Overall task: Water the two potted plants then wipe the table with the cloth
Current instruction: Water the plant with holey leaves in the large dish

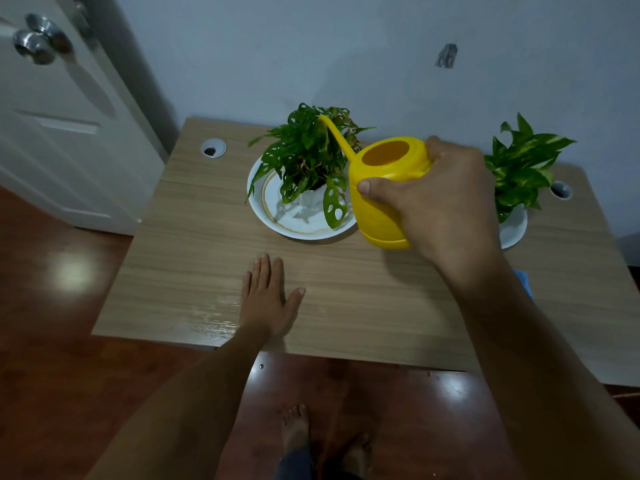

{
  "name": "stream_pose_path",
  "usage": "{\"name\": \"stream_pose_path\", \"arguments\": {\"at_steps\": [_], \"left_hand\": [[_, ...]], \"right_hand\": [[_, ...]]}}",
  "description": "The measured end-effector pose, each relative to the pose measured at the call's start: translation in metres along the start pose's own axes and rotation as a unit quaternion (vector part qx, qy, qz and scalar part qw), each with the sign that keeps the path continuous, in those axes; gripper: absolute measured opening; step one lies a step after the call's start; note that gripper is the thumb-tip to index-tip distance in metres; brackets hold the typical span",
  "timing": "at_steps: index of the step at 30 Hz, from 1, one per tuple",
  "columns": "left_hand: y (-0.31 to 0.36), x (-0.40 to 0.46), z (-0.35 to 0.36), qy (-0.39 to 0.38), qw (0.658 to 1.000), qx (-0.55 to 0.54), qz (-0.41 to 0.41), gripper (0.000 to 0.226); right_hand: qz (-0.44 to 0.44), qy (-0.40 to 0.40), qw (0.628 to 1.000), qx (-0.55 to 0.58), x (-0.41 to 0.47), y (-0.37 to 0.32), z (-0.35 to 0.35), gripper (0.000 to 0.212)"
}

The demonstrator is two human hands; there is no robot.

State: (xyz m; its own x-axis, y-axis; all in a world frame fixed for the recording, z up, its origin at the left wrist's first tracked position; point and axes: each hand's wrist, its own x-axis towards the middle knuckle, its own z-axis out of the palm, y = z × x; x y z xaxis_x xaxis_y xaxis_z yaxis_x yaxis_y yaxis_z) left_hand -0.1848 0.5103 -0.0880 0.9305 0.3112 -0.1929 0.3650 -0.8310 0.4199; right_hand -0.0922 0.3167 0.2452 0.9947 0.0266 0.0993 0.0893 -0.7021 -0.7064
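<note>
My right hand (pixel 446 209) grips a yellow watering can (pixel 381 188) held above the wooden table (pixel 173 244). Its thin spout reaches into the leaves of the left potted plant (pixel 308 157), which stands on a white plate (pixel 266 206). To the right, a second potted plant (pixel 523 168) with variegated leaves sits on its own white dish (pixel 514 230), partly hidden by my right arm. My left hand (pixel 268 296) lies flat on the table near the front edge, fingers spread. A corner of a blue cloth (pixel 523 277) peeks out behind my right forearm.
The table stands against a pale wall, with round cable holes at back left (pixel 213 148) and at right (pixel 561 189). A white door (pixel 62 116) with a metal knob is on the left. A wet sheen (pixel 211 317) marks the table left of my left hand.
</note>
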Motion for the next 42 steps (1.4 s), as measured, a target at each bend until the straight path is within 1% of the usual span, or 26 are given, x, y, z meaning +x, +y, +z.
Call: {"name": "stream_pose_path", "arguments": {"at_steps": [13, 21, 31, 38, 42], "left_hand": [[-0.001, 0.000, 0.000, -0.003, 1.000, 0.000, 0.005, 0.090], [-0.001, 0.000, -0.001, -0.001, 1.000, 0.000, 0.002, 0.091], [-0.001, -0.001, -0.001, 0.008, 1.000, -0.003, 0.005, 0.090], [-0.001, -0.001, -0.002, 0.006, 1.000, -0.011, 0.002, 0.089], [-0.001, -0.002, -0.001, 0.008, 1.000, -0.009, 0.005, 0.089]], "right_hand": [[0.002, -0.021, 0.999, 0.027, -0.001, -0.008, -0.004, 0.054], [0.000, -0.038, 0.999, 0.008, -0.004, -0.003, -0.021, 0.051], [-0.010, 0.001, 0.999, -0.033, 0.000, 0.001, -0.031, 0.055], [-0.018, 0.025, 0.999, -0.011, 0.001, -0.003, -0.025, 0.057], [-0.027, 0.018, 0.999, 0.003, -0.001, -0.006, -0.023, 0.054]]}}
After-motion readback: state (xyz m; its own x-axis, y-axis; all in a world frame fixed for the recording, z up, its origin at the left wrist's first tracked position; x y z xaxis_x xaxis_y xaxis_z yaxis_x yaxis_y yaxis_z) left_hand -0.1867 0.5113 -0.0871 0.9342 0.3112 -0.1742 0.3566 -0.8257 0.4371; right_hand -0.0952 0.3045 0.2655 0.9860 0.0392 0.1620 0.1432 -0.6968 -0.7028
